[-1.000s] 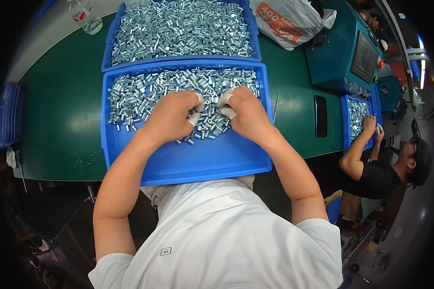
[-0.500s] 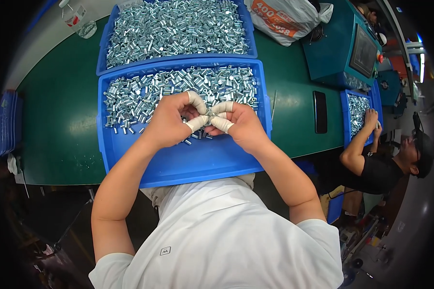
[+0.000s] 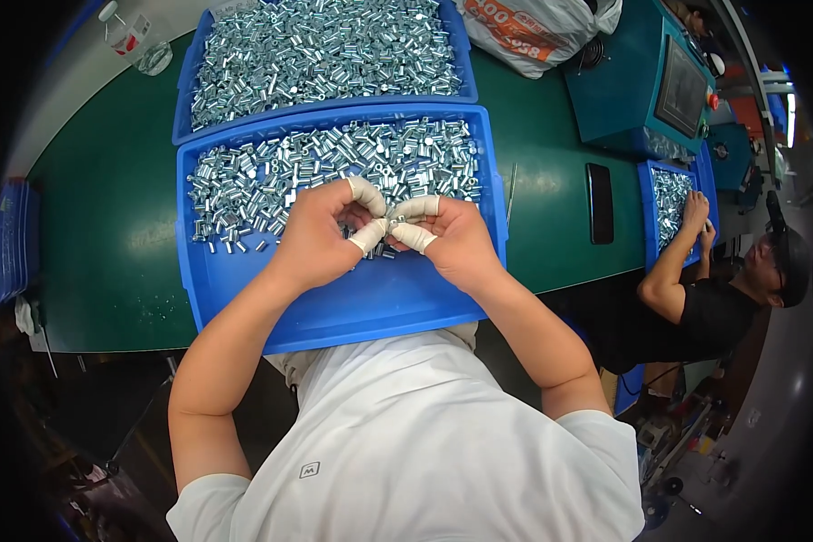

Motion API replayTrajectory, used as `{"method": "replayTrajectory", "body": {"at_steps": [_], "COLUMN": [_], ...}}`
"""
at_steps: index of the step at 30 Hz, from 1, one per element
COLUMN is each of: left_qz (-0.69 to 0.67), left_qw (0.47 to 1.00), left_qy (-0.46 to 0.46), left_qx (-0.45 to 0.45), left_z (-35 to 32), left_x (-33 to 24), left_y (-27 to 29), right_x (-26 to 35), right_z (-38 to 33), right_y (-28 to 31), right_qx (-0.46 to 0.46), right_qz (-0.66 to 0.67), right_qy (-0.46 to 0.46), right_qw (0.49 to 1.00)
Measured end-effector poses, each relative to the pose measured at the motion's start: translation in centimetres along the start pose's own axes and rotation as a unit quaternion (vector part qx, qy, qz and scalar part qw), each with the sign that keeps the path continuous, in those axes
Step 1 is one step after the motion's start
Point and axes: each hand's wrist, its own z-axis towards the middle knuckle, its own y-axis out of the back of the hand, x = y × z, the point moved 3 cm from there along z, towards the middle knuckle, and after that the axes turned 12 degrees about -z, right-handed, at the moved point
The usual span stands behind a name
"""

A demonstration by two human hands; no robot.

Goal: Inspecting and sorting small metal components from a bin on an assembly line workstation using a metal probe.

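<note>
My left hand (image 3: 321, 230) and my right hand (image 3: 447, 237) meet over the near blue tray (image 3: 352, 312), fingertips pinched together on a small silver metal part (image 3: 390, 224). White finger cots cover the thumbs and forefingers. A heap of small shiny metal sleeves (image 3: 325, 167) fills the far half of this tray, just beyond my knuckles. Several loose sleeves lie under my hands. The tray's near half is bare blue plastic.
A second blue tray (image 3: 321, 50) full of the same parts lies farther back on the green table (image 3: 108, 235). A black phone (image 3: 599, 203) lies to the right. A co-worker (image 3: 723, 307) at the right reaches into another blue tray (image 3: 670, 203). A teal machine (image 3: 646, 86) and a plastic bag (image 3: 533, 32) stand behind.
My hands left the heap, where they lay spread on the parts, and drew together toward me. The fingertips now pinch one small part between them.
</note>
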Motion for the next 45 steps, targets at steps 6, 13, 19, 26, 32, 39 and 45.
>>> {"method": "replayTrajectory", "body": {"at_steps": [6,13,19,26,32,39,45], "left_qz": [0.017,-0.005,-0.045,-0.119,-0.203,-0.196,-0.235], "left_qw": [1.000,1.000,0.997,0.989,0.972,0.975,0.968], "left_qy": [-0.016,0.000,0.051,0.058,0.092,0.091,0.078], "left_qx": [0.009,0.016,-0.024,-0.062,-0.071,-0.047,-0.040], "left_z": [-0.1,-0.1,-0.2,-0.5,-0.4,-0.5,-0.6], "left_x": [-0.3,0.0,0.9,0.6,0.7,0.8,0.8], "left_y": [-0.2,-0.5,-0.8,-1.0,-0.9,-1.2,-1.2], "right_x": [-0.3,0.1,-0.1,0.4,-0.2,-0.6,-0.7], "right_z": [0.1,-0.2,-0.4,-0.4,-0.1,0.1,0.3], "right_y": [0.1,-0.1,-0.5,-0.5,0.2,0.7,0.9], "right_qx": [0.008,-0.020,-0.016,-0.028,-0.071,-0.064,-0.063], "right_qz": [-0.003,-0.114,-0.105,-0.093,-0.037,0.020,0.027], "right_qy": [0.014,0.056,0.048,0.040,0.072,0.083,0.080], "right_qw": [1.000,0.992,0.993,0.994,0.994,0.994,0.994]}}
